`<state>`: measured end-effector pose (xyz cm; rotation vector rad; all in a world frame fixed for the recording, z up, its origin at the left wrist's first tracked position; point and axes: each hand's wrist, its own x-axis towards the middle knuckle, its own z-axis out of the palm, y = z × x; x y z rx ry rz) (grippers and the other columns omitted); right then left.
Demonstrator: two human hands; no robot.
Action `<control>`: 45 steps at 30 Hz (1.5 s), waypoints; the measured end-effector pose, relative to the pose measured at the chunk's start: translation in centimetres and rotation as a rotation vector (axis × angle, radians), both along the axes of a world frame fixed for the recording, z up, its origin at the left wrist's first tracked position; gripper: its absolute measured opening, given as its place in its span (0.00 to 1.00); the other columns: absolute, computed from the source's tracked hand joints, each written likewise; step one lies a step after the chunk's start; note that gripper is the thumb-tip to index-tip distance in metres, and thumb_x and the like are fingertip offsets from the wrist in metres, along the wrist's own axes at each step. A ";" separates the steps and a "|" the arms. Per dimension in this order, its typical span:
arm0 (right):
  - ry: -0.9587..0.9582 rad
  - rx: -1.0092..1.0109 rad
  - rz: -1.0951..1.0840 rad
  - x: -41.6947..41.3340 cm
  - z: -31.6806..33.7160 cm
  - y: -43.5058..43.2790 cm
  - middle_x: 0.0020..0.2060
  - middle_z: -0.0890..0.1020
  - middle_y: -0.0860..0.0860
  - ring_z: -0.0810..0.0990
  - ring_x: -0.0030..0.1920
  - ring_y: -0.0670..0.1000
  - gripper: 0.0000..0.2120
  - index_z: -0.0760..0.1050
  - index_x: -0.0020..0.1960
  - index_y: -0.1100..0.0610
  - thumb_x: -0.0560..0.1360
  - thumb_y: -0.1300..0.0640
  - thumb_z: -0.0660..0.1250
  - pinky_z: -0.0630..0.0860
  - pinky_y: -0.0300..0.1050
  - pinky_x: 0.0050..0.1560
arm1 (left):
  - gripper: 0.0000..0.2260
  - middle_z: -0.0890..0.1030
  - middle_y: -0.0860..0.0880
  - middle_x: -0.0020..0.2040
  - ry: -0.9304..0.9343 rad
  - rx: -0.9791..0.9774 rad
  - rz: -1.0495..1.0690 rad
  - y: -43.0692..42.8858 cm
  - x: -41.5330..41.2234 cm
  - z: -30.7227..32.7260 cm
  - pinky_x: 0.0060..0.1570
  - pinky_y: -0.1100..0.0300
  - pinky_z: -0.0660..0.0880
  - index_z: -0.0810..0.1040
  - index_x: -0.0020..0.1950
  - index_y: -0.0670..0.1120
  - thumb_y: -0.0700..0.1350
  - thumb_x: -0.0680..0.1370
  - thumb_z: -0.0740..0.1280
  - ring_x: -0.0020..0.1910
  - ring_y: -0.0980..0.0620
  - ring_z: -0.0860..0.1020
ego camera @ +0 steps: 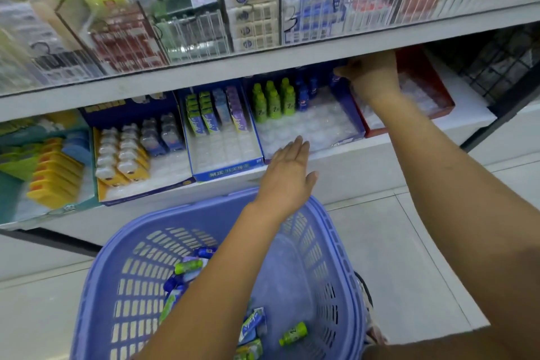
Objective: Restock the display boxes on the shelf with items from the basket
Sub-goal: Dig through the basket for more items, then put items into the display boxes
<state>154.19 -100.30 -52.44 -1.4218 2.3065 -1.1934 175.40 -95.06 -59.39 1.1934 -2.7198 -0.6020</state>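
Note:
A purple plastic basket (330, 237) sits on the floor below the shelf, holding several small green bottles (293, 333) and blue packets (250, 326). On the lower shelf a dark blue display box (349, 114) holds green bottles (273, 99) and blue bottles (304, 93) at its back; its front tray slots are bare. My left hand (287, 175) hovers flat, fingers apart, over that box's front edge, holding nothing. My right hand (371, 73) reaches deep under the upper shelf at the box's back right corner; its fingertips are hidden, so what they hold is unclear.
Left of it stand a blue-white box (228, 172) of packets, a box of clear bottles (122, 152) and yellow items (55, 175). A red box (438, 90) lies to the right. The upper shelf (263, 64) overhangs, carrying clear cases of cartons.

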 end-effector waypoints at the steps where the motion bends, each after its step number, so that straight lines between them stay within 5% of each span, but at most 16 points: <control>1: 0.028 0.025 0.011 -0.2 -0.6 -0.3 0.54 0.82 0.60 0.79 0.56 0.55 0.04 0.78 0.40 0.52 0.71 0.58 0.72 0.72 0.39 0.56 | 0.28 0.50 0.45 0.79 0.011 -0.015 -0.002 0.0 0.1 -0.1 0.73 0.59 0.43 0.52 0.78 0.43 0.50 0.81 0.57 0.77 0.49 0.51; 5: 0.040 0.096 0.088 -0.8 -1.5 -1.4 0.56 0.81 0.58 0.79 0.56 0.56 0.15 0.79 0.57 0.62 0.71 0.58 0.72 0.73 0.47 0.61 | 0.28 0.51 0.46 0.79 0.021 -0.039 -0.021 -0.1 0.3 -0.3 0.73 0.59 0.44 0.52 0.78 0.44 0.50 0.81 0.58 0.77 0.49 0.52; 16: 0.324 0.348 0.107 -0.3 -1.8 -3.2 0.62 0.77 0.57 0.73 0.64 0.58 0.18 0.77 0.62 0.57 0.74 0.54 0.68 0.70 0.48 0.63 | 0.28 0.48 0.47 0.79 -0.019 -0.023 -0.066 -0.5 0.9 -0.6 0.74 0.59 0.44 0.50 0.78 0.45 0.51 0.82 0.57 0.77 0.51 0.50; 23: 0.374 0.454 0.150 0.9 0.0 -2.2 0.64 0.74 0.61 0.70 0.65 0.60 0.18 0.73 0.63 0.64 0.76 0.57 0.66 0.67 0.49 0.64 | 0.28 0.49 0.45 0.79 -0.056 0.012 -0.072 -0.8 0.4 -0.3 0.74 0.59 0.45 0.50 0.78 0.43 0.50 0.81 0.57 0.77 0.49 0.50; 27: 0.346 0.359 0.128 3.5 2.2 0.1 0.58 0.78 0.61 0.75 0.60 0.59 0.17 0.77 0.58 0.65 0.77 0.53 0.65 0.71 0.48 0.60 | 0.22 0.64 0.43 0.74 0.263 0.053 -0.039 -0.1 1.8 0.2 0.72 0.62 0.55 0.64 0.74 0.40 0.43 0.80 0.61 0.74 0.48 0.61; 31: 0.247 0.551 0.412 9.8 3.7 4.3 0.39 0.84 0.56 0.79 0.35 0.51 0.16 0.82 0.44 0.62 0.73 0.49 0.69 0.74 0.41 0.39 | 0.09 0.77 0.46 0.50 0.568 -0.020 0.143 2.2 6.7 -1.9 0.51 0.60 0.72 0.76 0.55 0.43 0.43 0.77 0.62 0.49 0.50 0.77; 34: 0.335 0.758 0.670 16.2 1.2 6.6 0.40 0.85 0.55 0.81 0.39 0.52 0.17 0.82 0.45 0.61 0.73 0.46 0.68 0.74 0.41 0.41 | 0.08 0.79 0.43 0.39 0.298 0.120 0.268 2.6 11.4 -5.6 0.38 0.57 0.67 0.75 0.43 0.44 0.45 0.79 0.62 0.39 0.44 0.78; 38: 0.383 0.920 0.868 22.9 -7.1 9.5 0.51 0.83 0.57 0.80 0.52 0.56 0.16 0.79 0.55 0.60 0.73 0.50 0.69 0.72 0.42 0.46 | 0.09 0.80 0.39 0.55 -0.230 0.412 0.330 3.9 16.6 -11.5 0.51 0.54 0.71 0.79 0.54 0.39 0.41 0.78 0.62 0.56 0.41 0.78; 40: 0.359 1.031 0.957 24.6 -11.8 11.5 0.54 0.81 0.58 0.79 0.54 0.57 0.16 0.77 0.59 0.60 0.73 0.55 0.70 0.72 0.43 0.48 | 0.14 0.78 0.41 0.61 -0.328 0.516 0.288 5.5 18.6 -13.7 0.57 0.55 0.71 0.77 0.61 0.41 0.40 0.77 0.63 0.61 0.44 0.76; 45: 0.386 1.159 1.115 26.6 -20.3 15.2 0.56 0.79 0.61 0.77 0.57 0.60 0.20 0.76 0.60 0.62 0.69 0.60 0.73 0.74 0.48 0.55 | 0.11 0.79 0.37 0.56 -0.395 0.590 0.206 8.0 21.3 -17.2 0.53 0.55 0.68 0.78 0.57 0.37 0.37 0.77 0.61 0.57 0.43 0.76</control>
